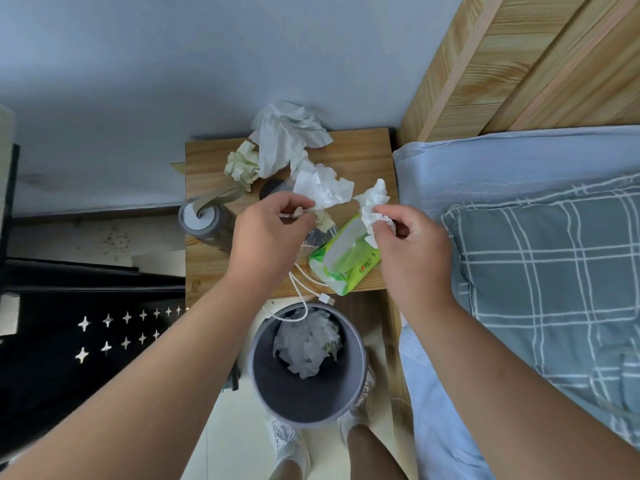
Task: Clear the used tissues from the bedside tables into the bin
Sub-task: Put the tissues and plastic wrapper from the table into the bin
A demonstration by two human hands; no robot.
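Note:
My left hand (266,233) pinches a crumpled white tissue (322,188) above the wooden bedside table (360,150). My right hand (405,247) pinches a smaller white tissue (372,202) over a green tissue pack (346,265). At the table's back lie a large white tissue wad (287,136) and a pale yellow crumpled tissue (242,164). The grey bin (308,400) stands on the floor in front of the table, between my feet, with several white tissues inside.
A grey cylindrical bottle (204,220) lies at the table's left edge. A white cable (301,289) hangs from the table front over the bin rim. The bed with a plaid pillow (554,271) is at the right; a black panel (86,334) at the left.

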